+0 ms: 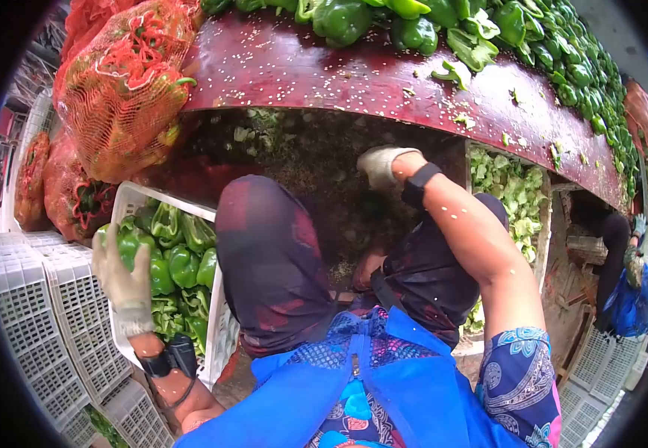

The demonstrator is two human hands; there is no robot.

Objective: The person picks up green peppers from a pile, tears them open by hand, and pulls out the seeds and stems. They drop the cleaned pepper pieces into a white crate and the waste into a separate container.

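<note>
My left hand [124, 280], in a pale work glove, is spread open over the left side of a white plastic crate [221, 328]. Halved green bell peppers [184, 267] fill that crate, beside my left knee. Nothing shows in the hand's grasp. My right hand [385, 166], also gloved, hangs between my knees just below the table's front edge. Its fingers are curled downward, and whatever they may hold is hidden. Beneath it, the dark floor area [294, 157] is littered with pepper scraps and seeds.
A dark red table [287, 67], dotted with seeds, carries a long heap of green peppers [563, 63]. Red mesh sacks [126, 97] stand at left, above white crates [78, 306]. Pepper cores fill a bin [514, 194] by my right knee. Another person [630, 284] works at far right.
</note>
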